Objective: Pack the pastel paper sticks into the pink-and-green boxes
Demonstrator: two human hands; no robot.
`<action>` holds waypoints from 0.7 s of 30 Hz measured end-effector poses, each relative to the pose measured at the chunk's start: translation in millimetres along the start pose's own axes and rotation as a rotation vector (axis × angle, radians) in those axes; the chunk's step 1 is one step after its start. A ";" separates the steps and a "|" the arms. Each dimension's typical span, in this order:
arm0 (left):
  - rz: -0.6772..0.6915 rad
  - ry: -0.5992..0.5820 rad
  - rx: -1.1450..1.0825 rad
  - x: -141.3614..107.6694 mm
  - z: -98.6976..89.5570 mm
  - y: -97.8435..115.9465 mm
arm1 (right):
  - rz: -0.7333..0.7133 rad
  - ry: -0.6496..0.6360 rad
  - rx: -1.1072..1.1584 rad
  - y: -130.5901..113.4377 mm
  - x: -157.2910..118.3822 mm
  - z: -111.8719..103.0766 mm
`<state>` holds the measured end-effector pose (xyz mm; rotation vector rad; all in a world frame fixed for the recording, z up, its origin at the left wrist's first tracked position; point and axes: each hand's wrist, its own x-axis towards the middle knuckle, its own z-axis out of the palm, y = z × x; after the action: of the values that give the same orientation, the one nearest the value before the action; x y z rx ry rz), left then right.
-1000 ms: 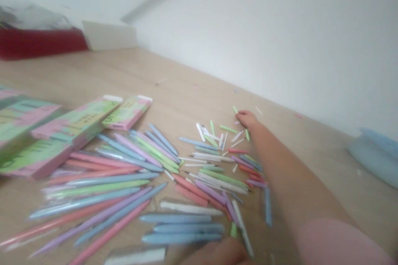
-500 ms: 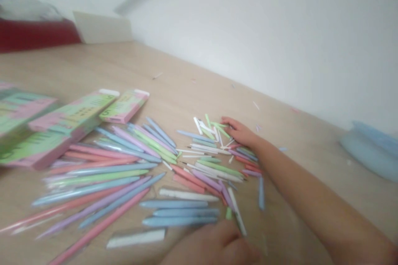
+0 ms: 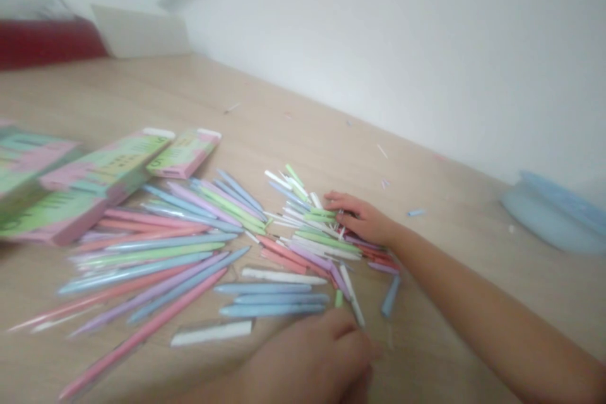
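My right hand (image 3: 357, 218) rests over a heap of short pencil-like pieces (image 3: 326, 238) in white, green, red and purple. Its fingers are stretched out and a little apart, touching the far right of the heap. At the bottom centre, my left hand (image 3: 322, 347) is closed with curled fingers; what it holds, if anything, is hidden. Just beyond it lie blue pencil barrels (image 3: 274, 310) and a white piece (image 3: 213, 332). A white stick (image 3: 351, 297) and a green piece (image 3: 339, 298) lie near its knuckles. The view is blurred.
Long pastel pencils (image 3: 156, 259), some in clear sleeves, fan out on the wooden table (image 3: 142, 91). Pink and green boxes (image 3: 108, 167) are stacked at left. A red object (image 3: 47, 43) and a white panel (image 3: 142, 31) stand behind. A blue bag-like object (image 3: 558, 211) lies at right.
My right hand has drawn nearer over the heap, and the far white and green pieces have shifted with it, bunching closer together. My left hand shows more fully, higher in view.
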<state>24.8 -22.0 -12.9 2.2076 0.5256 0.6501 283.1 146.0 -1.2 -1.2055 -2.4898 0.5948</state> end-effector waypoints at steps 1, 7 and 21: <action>0.003 0.001 0.007 0.1 -0.3 0.4 | -0.011 -0.007 -0.005 -4.1 -2.7 0.3; 0.001 0.000 0.025 1.8 -2.6 5.5 | 0.009 -0.017 -0.085 -36.6 -1.9 6.5; -0.024 -0.045 0.031 1.2 -6.8 10.4 | 0.009 -0.026 -0.199 -35.0 1.7 -2.0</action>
<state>23.3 -24.1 -0.7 2.2357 0.5414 0.5822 259.6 128.2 17.9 -1.2861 -2.6169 0.3738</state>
